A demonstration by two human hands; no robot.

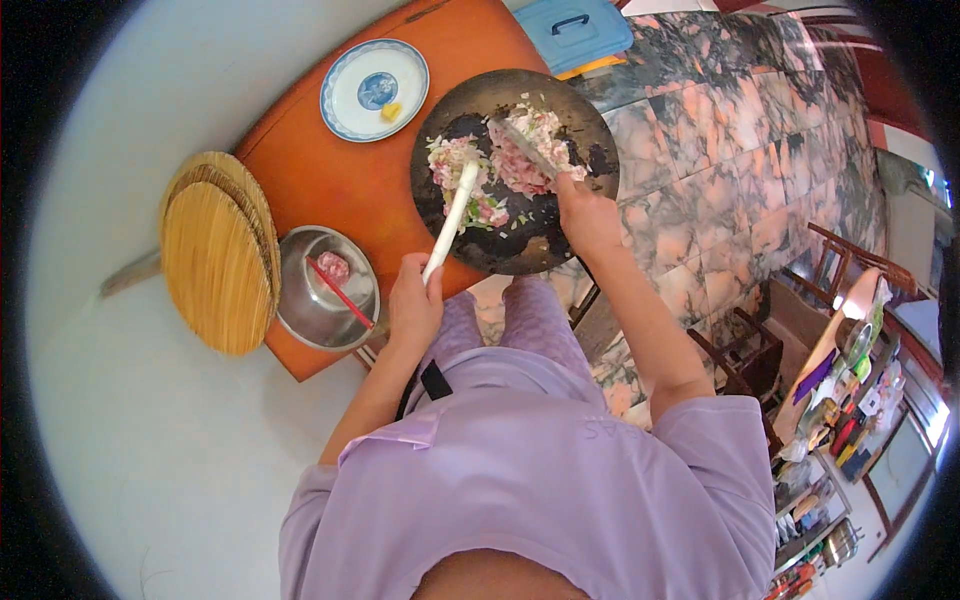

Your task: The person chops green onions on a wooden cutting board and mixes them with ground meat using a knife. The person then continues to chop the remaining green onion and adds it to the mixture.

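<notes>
My right hand (589,219) grips the handle of a cleaver or wide knife (529,146), its blade edge-on in a heap of chopped meat with bits of green (517,166). My left hand (417,296) holds a white stick-like utensil (456,217); its far end rests at a second, smaller heap of the same mixture (450,159). Whether that end is a spoon or another blade cannot be told. Both heaps lie on a dark round chopping board (517,255). At the left, a steel bowl (300,300) holds a lump of minced meat (333,268) and a red stick (341,294).
The orange-brown table (292,142) bears a blue-and-white plate (345,112) with a small yellow piece (391,112). Round woven trays (217,270) stand by the wall at the left. A blue lidded box (574,34) is beyond the table. Wooden chairs (739,352) and a cluttered table (802,386) stand at the right.
</notes>
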